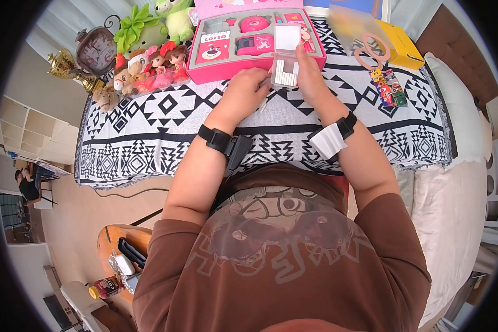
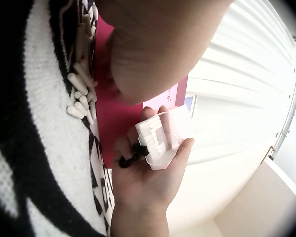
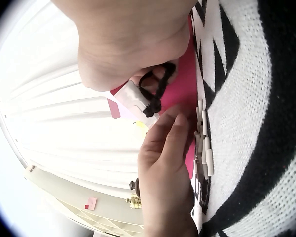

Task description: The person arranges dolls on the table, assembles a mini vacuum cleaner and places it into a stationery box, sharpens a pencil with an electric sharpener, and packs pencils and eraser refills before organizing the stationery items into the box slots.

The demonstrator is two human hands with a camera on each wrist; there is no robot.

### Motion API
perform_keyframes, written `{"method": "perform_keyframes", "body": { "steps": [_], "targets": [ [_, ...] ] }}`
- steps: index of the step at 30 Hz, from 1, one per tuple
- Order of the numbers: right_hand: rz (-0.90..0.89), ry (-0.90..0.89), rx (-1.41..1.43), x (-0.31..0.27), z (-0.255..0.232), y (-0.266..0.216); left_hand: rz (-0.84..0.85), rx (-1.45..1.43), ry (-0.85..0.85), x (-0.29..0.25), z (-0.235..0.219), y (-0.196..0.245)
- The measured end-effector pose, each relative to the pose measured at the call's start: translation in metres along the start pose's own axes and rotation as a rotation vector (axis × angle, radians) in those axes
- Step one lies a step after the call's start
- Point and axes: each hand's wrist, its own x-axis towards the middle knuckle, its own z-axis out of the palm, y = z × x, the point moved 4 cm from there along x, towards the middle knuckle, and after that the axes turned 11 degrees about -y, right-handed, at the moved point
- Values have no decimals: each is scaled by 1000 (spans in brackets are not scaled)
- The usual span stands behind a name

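My right hand (image 1: 314, 82) grips a small clear plastic box (image 1: 288, 37) with its lid raised. Short white sticks (image 1: 285, 73) stand in a row inside it. In the left wrist view a black loop like a hair tie (image 2: 132, 159) hangs at the right fingers, beside the box. My left hand (image 1: 242, 94) is bent close to the box's left side, thumb near the fingers; I cannot tell whether it holds a stick. Below that hand, several loose white sticks (image 2: 79, 94) lie in a heap on the patterned cloth (image 1: 221, 146).
Just behind the hands stands an open pink gift box (image 1: 221, 73) with fitted items. Dolls (image 1: 166, 63), plush toys (image 1: 141, 33), a clock (image 1: 96, 51) and a gold trophy (image 1: 66, 66) stand left. Pink rings (image 1: 375, 47), colourful cards (image 1: 389, 88) and a yellow box (image 1: 401, 47) are right.
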Motion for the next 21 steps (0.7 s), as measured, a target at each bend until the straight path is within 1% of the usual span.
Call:
{"method": "perform_keyframes", "body": {
  "steps": [1,2,4,7,10,14,16,17,19,21],
  "targets": [
    [-7,-1,9,0,0,0,45,51,-83,1,4,0],
    [-8,-1,9,0,0,0,46,51,-83,1,7,-1],
    [-15,-2,37,1,-1,1,194,-23,-74,-1,12,3],
    [-28,34,10,1,-1,0,204,-16,-114,1,14,1],
    [-15,20,47,-1,2,-2,176,-54,-135,-1,9,7],
    [-20,24,22,-2,3,-6,155,-67,-151,1,6,9],
    [1,34,28,-2,4,-6,39,-68,-145,0,2,10],
    [0,34,28,-2,4,-6,39,-68,-145,-1,4,8],
    [-18,32,7,-1,4,-6,43,-113,-94,-1,6,2],
    [-16,34,4,-1,4,-6,30,-133,-82,-1,8,-2]
  ]
}}
